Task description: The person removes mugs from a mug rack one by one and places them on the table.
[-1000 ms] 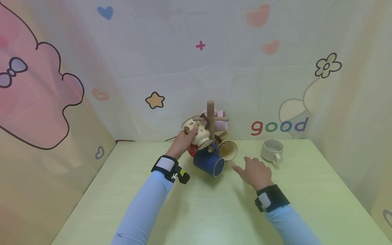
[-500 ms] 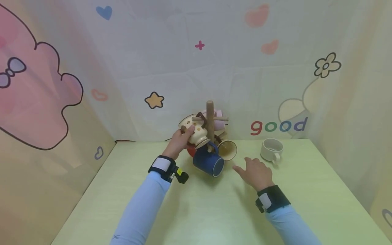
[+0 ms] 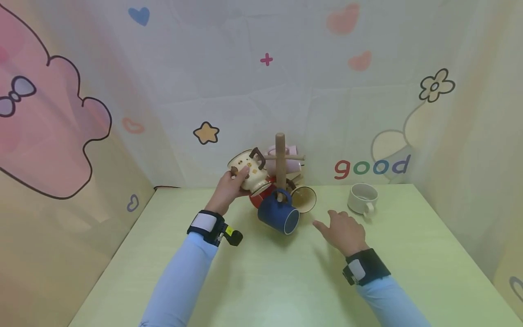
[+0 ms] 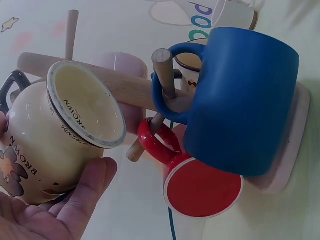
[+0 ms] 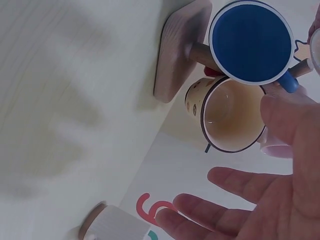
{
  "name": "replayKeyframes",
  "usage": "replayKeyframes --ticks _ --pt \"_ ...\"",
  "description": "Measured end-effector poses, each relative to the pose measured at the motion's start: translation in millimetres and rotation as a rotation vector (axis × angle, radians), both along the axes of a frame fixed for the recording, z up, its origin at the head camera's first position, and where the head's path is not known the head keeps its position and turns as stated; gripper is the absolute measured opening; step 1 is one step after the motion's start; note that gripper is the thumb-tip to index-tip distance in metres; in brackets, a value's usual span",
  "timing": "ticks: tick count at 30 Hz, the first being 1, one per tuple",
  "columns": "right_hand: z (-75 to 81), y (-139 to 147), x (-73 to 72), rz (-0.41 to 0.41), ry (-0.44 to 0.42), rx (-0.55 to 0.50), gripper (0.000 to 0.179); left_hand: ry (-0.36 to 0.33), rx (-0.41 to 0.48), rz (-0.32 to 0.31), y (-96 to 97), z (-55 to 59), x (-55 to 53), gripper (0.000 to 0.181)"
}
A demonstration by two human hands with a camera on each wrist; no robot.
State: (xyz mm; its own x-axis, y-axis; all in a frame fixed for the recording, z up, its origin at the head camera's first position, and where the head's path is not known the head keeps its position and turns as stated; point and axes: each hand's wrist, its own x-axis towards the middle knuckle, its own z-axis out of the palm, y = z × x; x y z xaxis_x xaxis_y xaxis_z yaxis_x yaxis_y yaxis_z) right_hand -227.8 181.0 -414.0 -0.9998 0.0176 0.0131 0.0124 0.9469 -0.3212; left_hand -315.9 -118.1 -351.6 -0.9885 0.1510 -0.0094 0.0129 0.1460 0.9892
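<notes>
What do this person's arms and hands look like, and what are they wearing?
Both arms wear light blue sleeves. Each wrist has a black wristband with a whitish patch. At the left one, a small black block sticks out beside a yellow marking. The left hand and right hand are gloveless.

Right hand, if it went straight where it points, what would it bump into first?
Probably the dark-rimmed cream mug beside the blue mug: in the head view it lies roughly ahead of the right hand. Depth is unclear, so the hand might slip past.
</notes>
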Motion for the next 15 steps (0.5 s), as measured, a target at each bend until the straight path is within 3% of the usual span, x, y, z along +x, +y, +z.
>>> replayKeyframes --ticks 7,15 --pt "0.3 2 5.1 0.012 0.02 -0.021 0.063 0.018 0.037 0.016 -8.8 -6.2 9.7 0.071" --pt "-2.4 1 10.2 0.021 0.047 -0.035 0.053 0.039 0.049 0.027 -17.1 -21.0 21.8 0.065"
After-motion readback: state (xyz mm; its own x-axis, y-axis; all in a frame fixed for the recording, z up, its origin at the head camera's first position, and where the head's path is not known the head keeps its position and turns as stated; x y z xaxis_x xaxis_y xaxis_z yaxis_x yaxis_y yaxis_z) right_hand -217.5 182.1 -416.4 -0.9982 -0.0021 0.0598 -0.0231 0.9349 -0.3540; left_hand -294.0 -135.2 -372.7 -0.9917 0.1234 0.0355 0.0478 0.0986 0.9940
